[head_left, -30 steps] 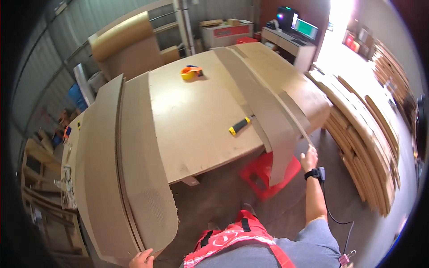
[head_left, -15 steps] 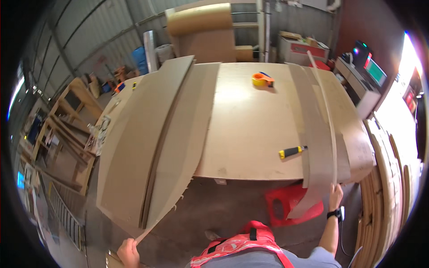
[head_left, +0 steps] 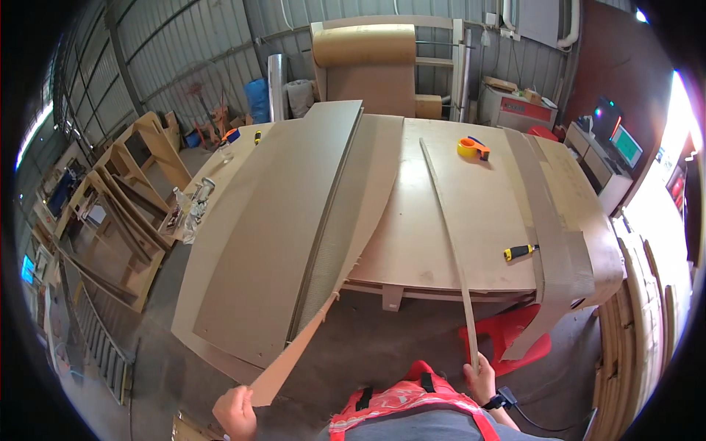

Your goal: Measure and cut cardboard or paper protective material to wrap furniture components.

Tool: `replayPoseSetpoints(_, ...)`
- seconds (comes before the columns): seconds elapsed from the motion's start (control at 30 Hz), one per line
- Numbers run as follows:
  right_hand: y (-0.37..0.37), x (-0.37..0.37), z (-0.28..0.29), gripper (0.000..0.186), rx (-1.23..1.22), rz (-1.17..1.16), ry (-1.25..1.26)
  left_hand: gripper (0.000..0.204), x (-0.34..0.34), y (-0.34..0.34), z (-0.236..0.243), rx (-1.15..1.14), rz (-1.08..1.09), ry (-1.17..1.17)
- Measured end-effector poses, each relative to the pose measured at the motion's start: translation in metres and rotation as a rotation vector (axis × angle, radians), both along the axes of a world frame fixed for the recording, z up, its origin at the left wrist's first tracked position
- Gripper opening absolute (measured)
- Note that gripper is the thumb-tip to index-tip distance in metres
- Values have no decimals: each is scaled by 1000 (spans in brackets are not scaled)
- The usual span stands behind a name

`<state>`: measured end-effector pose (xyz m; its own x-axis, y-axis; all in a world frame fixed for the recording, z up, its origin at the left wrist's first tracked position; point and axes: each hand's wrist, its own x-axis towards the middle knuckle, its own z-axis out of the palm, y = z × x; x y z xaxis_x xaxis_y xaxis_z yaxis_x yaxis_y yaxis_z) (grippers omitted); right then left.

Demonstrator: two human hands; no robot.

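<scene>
My left hand (head_left: 235,413) is closed on the near corner of a brown corrugated cardboard sheet (head_left: 300,351), whose torn right edge is lifted and curls upward. On that sheet lies a long flat grey-brown panel (head_left: 276,242), with the sheet's ribbed surface showing along its right side. My right hand (head_left: 482,381) grips the near end of a long thin pale strip (head_left: 446,217). From there the strip reaches away over the large worktable (head_left: 412,253), its far end pointing toward the back. I cannot tell whether the strip is wood or cardboard.
An orange-and-yellow tape dispenser (head_left: 473,149) and a yellow-black utility knife (head_left: 521,252) lie on the table. Cardboard offcuts (head_left: 548,213) hang over its right front edge above a red stool (head_left: 507,334). Timber (head_left: 625,331) stands at the right; wooden frames (head_left: 110,213) are at the left.
My right hand has brought the strip leftward, off the cardboard offcuts and toward the table's middle. My left hand has raised the sheet's corner, folding its edge up. The view has shifted.
</scene>
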<state>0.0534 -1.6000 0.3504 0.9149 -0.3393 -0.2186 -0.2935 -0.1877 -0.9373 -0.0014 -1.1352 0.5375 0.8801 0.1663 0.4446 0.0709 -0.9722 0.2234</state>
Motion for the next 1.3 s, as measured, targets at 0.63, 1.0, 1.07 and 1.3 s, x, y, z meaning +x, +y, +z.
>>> replayPoseSetpoints(0.63,123,439,-60,15,475,224,-9,9,4,-20,13,-277,-166,292)
replayPoseSetpoints(1.0,111,594,-120,34,5,217,-412,16,78,-69,22,-87,57,668)
replayPoseSetpoints(1.07,112,594,-118,33,-9,277,-390,18,101,-81,22,-204,-9,623)
replayPoseSetpoints(1.3,122,576,-89,33,29,382,-338,6,160,-69,-6,52,-34,787)
